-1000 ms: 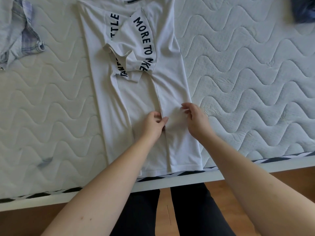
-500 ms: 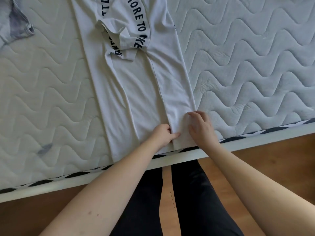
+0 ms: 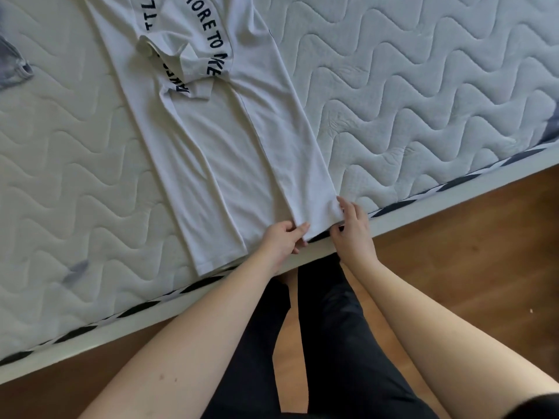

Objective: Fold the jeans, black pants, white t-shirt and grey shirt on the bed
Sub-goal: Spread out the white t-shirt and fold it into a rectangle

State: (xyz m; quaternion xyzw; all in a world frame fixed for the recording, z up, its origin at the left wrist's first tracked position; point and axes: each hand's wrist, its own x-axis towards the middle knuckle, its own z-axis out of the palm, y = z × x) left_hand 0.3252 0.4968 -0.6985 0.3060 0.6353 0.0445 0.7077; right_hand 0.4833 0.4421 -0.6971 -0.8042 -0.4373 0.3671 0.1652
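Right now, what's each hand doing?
Left hand: pinching the t-shirt hem.
Right hand: gripping the hem's right corner.

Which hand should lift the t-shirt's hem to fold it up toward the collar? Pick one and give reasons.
Left, probably. The left hand pinches the hem of the white t-shirt near its middle, at the folded-over panel's edge. The right hand holds only the outer right corner, so lifting there alone would likely skew the fold.
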